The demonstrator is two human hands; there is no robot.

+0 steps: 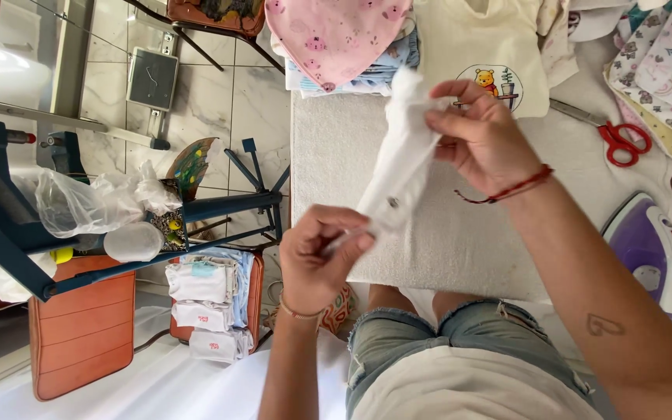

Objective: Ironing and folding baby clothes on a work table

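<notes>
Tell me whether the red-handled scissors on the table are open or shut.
Shut, it seems: the scissors lie flat on the table, the two red loops side by side and the blades showing as one strip.

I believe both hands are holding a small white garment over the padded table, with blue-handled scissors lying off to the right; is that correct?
Not quite: the scissors have red handles, not blue, as the head view shows. The rest stands: the left hand and the right hand both hold the small white garment over the padded table, and the scissors lie to the right.
</notes>
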